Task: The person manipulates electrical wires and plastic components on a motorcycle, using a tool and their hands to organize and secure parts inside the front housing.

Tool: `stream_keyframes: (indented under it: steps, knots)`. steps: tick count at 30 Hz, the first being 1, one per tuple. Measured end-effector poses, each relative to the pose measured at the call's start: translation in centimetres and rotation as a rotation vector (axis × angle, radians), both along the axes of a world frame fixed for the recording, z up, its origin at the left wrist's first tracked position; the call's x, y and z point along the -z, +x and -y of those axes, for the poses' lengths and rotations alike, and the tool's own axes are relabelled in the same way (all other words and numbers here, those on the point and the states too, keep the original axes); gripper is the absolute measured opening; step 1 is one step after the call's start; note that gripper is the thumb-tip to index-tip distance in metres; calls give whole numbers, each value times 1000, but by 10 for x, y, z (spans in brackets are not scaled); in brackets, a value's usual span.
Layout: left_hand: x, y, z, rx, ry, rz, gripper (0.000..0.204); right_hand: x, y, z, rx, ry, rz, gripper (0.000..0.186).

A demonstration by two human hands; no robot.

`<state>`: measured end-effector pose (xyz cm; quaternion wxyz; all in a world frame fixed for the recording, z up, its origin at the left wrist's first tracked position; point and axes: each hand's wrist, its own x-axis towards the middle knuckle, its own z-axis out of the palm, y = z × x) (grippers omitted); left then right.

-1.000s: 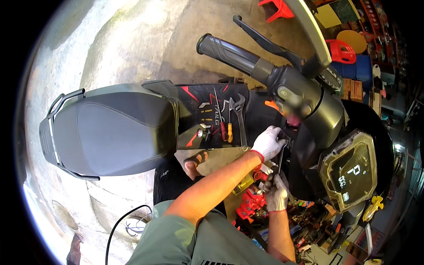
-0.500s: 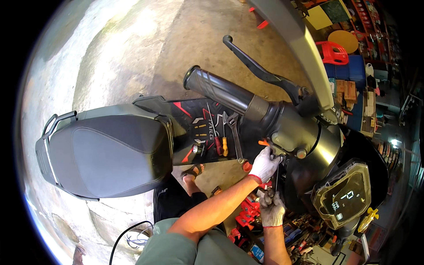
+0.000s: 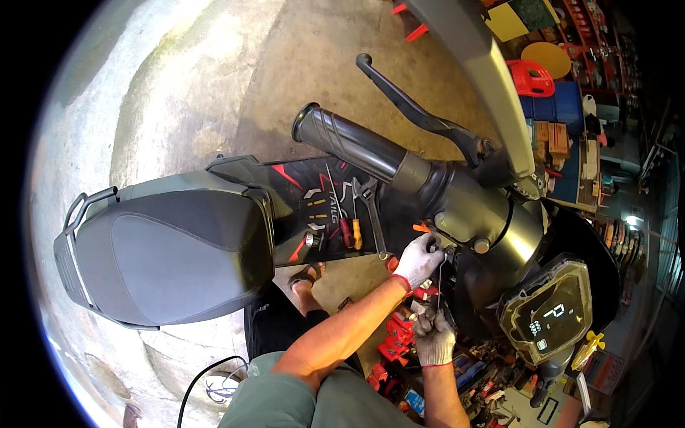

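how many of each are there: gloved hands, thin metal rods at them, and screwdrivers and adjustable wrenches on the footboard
Gloved hands: 2, left hand and right hand
Thin metal rod: 1
Screwdrivers: 2, red-handled screwdriver and yellow-handled screwdriver
Adjustable wrench: 1
Total: 6

Head cam, left of pair | wide fisheye | above near side of footboard point(image 3: 291, 208) | faces steeply down | close range | frames seat point(image 3: 187, 257) left of footboard, dash point(image 3: 546, 315) right, floor point(image 3: 214, 100) beyond.
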<state>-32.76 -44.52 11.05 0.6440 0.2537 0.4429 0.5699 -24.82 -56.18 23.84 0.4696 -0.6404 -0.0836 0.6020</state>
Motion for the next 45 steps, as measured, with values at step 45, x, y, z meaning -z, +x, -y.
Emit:
stream_keyframes:
  steps: [45]
  knots:
    - [5,-19,-15,146,30,-182,46,-9,76,62,-269,-139,148,28]
